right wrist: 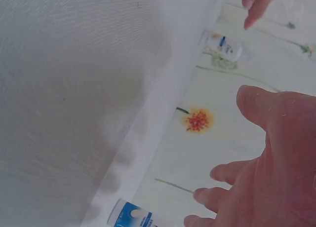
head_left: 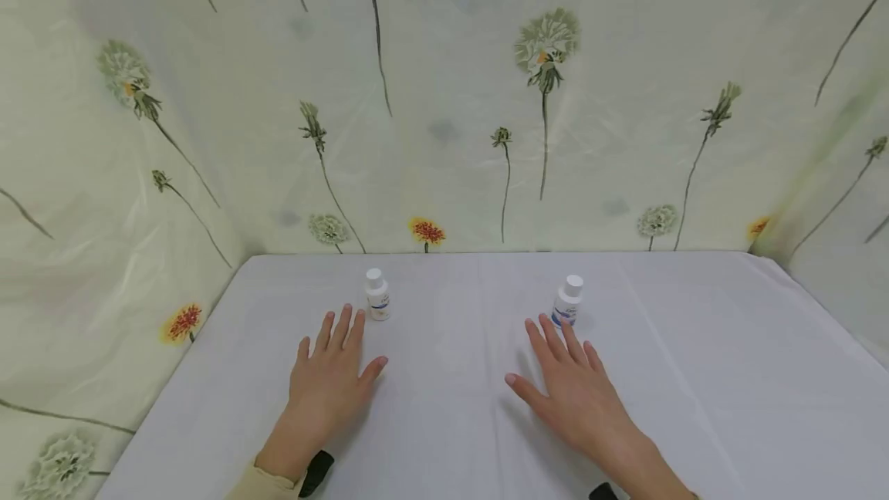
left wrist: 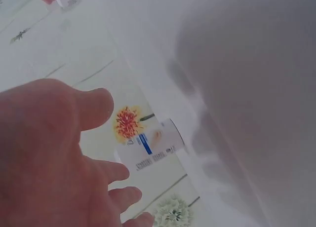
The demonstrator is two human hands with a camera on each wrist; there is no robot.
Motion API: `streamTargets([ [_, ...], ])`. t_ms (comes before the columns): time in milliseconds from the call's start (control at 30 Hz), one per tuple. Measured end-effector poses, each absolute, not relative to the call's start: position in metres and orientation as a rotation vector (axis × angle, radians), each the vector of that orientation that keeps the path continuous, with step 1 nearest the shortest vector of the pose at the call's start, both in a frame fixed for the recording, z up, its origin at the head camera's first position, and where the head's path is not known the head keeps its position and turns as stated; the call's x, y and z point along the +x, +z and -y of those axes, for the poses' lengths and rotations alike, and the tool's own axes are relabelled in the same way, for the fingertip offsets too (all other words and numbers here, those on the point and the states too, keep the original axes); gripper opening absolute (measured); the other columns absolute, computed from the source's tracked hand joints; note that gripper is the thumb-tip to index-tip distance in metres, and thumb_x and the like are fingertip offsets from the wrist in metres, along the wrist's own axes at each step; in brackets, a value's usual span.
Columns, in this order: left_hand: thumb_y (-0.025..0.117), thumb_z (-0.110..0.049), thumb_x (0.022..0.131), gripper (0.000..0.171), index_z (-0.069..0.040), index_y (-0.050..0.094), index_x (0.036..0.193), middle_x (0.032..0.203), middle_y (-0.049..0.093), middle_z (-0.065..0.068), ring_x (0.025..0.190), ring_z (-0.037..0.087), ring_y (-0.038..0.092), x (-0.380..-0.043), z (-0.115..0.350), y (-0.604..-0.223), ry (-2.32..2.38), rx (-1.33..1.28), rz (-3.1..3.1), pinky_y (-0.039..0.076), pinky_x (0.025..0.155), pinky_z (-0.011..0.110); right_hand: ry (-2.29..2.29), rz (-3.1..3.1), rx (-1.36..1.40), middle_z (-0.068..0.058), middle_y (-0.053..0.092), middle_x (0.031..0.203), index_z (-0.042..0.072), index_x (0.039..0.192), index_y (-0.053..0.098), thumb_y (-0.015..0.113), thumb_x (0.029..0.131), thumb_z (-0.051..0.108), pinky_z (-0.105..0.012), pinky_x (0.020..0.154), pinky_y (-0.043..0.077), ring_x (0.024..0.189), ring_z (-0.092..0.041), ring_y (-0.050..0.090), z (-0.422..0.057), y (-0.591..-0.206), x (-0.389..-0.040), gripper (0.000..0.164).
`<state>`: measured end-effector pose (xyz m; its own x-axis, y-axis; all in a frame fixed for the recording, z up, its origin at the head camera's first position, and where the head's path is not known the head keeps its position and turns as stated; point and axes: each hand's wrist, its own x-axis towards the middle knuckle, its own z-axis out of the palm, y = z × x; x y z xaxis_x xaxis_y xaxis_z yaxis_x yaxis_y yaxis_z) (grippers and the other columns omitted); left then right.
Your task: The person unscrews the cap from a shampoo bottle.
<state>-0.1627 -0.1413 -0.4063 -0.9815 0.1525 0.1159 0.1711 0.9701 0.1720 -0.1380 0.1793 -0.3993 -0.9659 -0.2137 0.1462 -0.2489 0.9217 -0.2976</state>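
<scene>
Two small white bottles with white caps and printed labels stand upright on the table. The left bottle (head_left: 378, 301) is just beyond the fingertips of my left hand (head_left: 329, 384), which hovers palm down with its fingers straight and thumb spread. My right hand (head_left: 579, 400) is held the same way. Its fingertips overlap the base of the right bottle (head_left: 568, 301) in the head view; a gap shows between them in the right wrist view, where that bottle's blue label (right wrist: 132, 217) is partly cut off. Neither hand holds anything.
A white cloth (head_left: 444, 423) with faint creases covers the table. Behind it and at both sides hangs a pale sheet (head_left: 444, 176) printed with dandelions and orange flowers. A dark band (head_left: 316, 474) sits at the left wrist, by a beige sleeve (head_left: 264, 484).
</scene>
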Motion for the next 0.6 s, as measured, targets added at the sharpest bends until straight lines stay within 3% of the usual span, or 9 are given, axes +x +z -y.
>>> streamTargets([
  [300,0.052,-0.046,0.099,0.073,-0.005,0.026,0.155,0.161,0.019,0.015,0.147,0.038,0.014,-0.176,0.159,-0.406,-0.34,-0.24,3.01,0.019,0.109,0.066,0.512,2.963,0.407,-0.013,0.024,0.16,0.01,0.155,0.029,0.055,0.095,0.055,-0.061,0.112,0.012,0.148,-0.036,0.011,-0.169,-0.401,-0.147,0.079],
  [600,0.052,-0.041,0.101,0.07,-0.005,0.027,0.154,0.16,0.021,0.017,0.146,0.039,0.016,-0.186,0.174,-0.403,-0.446,-0.252,2.989,0.02,0.109,0.065,0.556,2.828,0.498,-0.012,0.031,0.157,0.012,0.152,0.038,0.053,0.096,0.056,-0.061,0.11,0.02,0.145,-0.036,0.021,-0.161,-0.403,-0.159,0.072],
])
